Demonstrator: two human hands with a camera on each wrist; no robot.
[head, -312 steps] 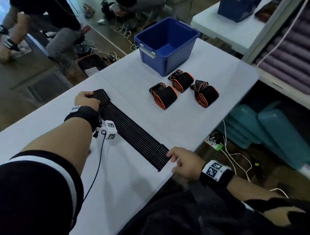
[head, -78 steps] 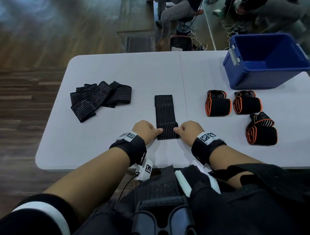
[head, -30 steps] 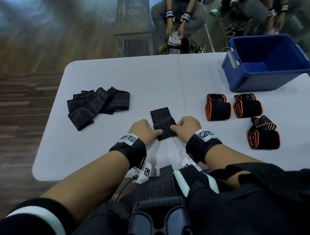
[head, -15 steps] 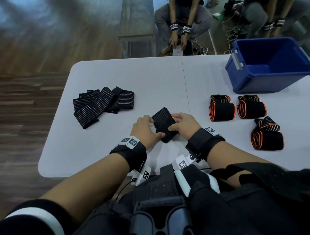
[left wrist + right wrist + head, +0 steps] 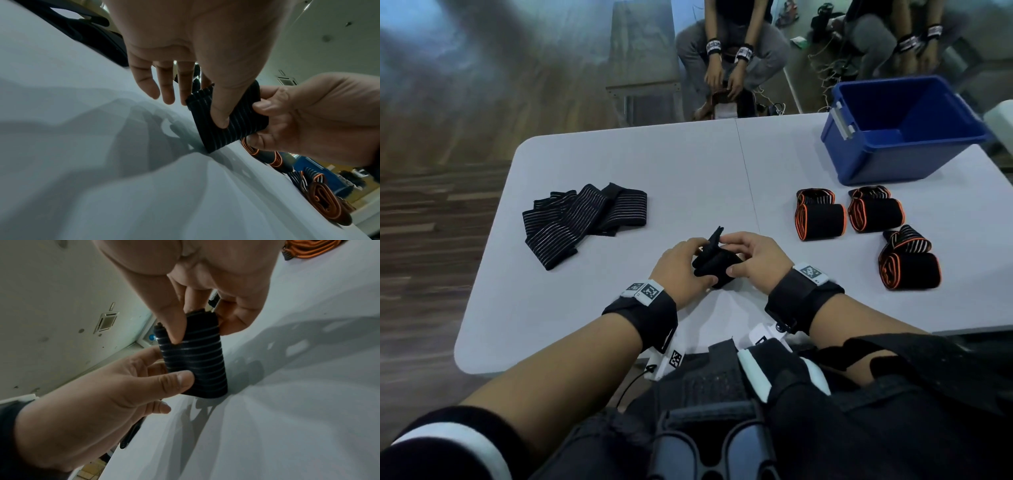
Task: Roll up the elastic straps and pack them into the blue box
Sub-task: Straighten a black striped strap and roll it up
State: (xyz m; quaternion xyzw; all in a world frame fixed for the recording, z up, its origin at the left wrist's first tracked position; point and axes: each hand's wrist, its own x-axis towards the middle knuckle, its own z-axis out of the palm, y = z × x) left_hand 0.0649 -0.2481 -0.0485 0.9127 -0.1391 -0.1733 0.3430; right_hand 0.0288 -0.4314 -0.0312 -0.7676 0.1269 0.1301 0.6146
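Rolled ribbed black strap (image 5: 714, 265), thick soft cylinder, pinched by both hands, on smooth table (image 5: 654, 164)

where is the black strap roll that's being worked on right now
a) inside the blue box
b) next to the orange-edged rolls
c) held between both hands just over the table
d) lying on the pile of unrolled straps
c: the left hand and the right hand both pinch the black strap roll between them, above the table.
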